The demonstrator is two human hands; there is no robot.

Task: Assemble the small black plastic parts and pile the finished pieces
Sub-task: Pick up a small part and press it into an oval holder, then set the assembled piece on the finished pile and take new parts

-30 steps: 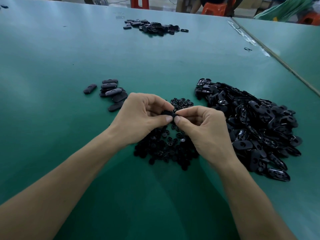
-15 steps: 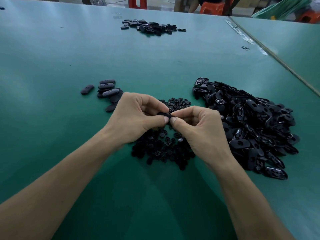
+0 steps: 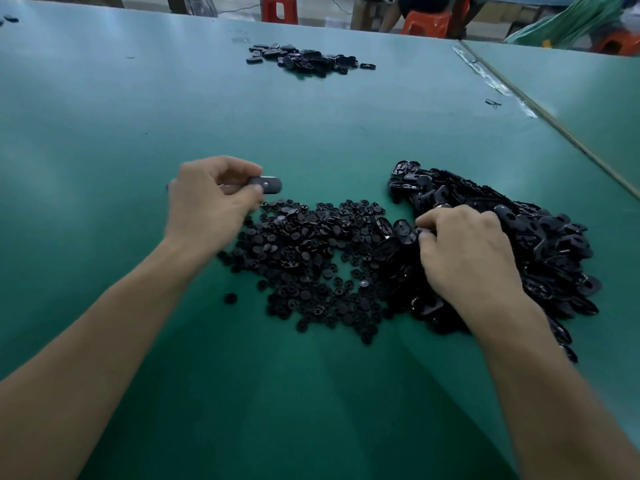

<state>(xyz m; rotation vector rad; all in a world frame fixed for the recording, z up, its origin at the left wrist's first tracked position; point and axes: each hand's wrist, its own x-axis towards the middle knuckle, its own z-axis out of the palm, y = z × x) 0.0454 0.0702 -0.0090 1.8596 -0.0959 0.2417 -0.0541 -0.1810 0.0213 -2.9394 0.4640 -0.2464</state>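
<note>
My left hand (image 3: 211, 199) pinches a black oval piece (image 3: 268, 185) between thumb and fingers, held just above the green table (image 3: 104, 133). A spread of small round black parts (image 3: 311, 258) lies between my hands. At the right is a big heap of black oval shells (image 3: 540, 237). My right hand (image 3: 464, 251) rests on the heap's left edge, its curled fingertips pinching one oval shell (image 3: 405, 232). The small group of finished pieces at the left is hidden behind my left hand.
Another heap of black parts (image 3: 304, 58) lies at the far side of the table. A seam (image 3: 554, 123) runs diagonally at the right, with a small loose part (image 3: 493, 103) beside it. Red and orange stools (image 3: 278, 8) stand beyond the far edge.
My hands, which held one piece together at the centre, have parted. The left hand carried the piece up and left; the right hand moved right onto the shell heap.
</note>
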